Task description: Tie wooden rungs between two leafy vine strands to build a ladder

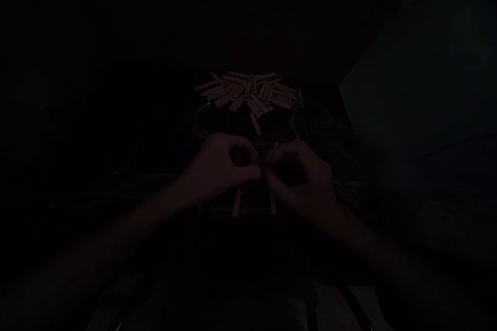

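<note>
The picture is very dark. My left hand [229, 163] and my right hand [303, 173] meet at the middle, fingertips close together. Thumb and fingers of each are closed in a pinch on what looks like thin cord, though the pinched part is barely visible. A stretch of cord [264, 143] runs just behind the fingertips. Below my hands, two slim wooden sticks, a left one [236, 204] and a right one [273, 204], stand roughly upright, with cord along their lower ends. Their upper ends are hidden by my hands.
Beyond my hands lies a pile of short wooden sticks [240, 90], some with dark holes near their ends. One loose stick [255, 124] sits on its near side. Looped cord [200, 121] lies to the left, more to the right. A pale greenish surface [423, 77] rises at right.
</note>
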The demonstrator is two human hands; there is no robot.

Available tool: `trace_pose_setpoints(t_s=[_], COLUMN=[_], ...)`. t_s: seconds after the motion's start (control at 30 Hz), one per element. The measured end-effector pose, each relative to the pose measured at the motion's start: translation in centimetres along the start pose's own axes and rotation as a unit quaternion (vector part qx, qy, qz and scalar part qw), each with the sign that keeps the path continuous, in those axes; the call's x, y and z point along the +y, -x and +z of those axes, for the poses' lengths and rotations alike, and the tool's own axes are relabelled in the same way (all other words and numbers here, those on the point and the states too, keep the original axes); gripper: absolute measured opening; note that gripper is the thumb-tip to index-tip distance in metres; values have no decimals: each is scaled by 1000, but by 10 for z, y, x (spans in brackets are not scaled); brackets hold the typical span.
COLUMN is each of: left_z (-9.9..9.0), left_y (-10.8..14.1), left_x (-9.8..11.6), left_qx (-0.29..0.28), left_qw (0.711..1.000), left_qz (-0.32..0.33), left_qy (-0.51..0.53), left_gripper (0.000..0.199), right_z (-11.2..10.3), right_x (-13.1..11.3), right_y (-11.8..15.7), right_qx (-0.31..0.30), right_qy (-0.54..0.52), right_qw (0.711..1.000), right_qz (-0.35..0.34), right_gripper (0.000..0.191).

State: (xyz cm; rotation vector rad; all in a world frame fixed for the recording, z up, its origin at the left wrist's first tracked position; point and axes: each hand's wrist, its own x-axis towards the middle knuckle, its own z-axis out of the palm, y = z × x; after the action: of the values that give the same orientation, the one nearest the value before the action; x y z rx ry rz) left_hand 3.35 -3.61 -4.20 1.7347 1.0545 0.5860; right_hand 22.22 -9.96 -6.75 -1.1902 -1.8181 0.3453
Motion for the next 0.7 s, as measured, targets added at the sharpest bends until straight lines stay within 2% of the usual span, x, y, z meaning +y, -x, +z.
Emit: trace_pose_setpoints(t_s=[0.33,0.7], left_z=[3,5], left_y=[1,5], left_x=[1,7], left_qx=[-17,-16], left_qw=[1000,999], left_qz=[-13,-3], left_qy=[15,48], left_gripper=[6,6], right_z=[1,8], right_x=[5,1], right_y=[1,13], right_qx=[1,4], right_qy=[3,-55], right_qw=[1000,997], right_qz=[-10,55], right_gripper=[28,38])
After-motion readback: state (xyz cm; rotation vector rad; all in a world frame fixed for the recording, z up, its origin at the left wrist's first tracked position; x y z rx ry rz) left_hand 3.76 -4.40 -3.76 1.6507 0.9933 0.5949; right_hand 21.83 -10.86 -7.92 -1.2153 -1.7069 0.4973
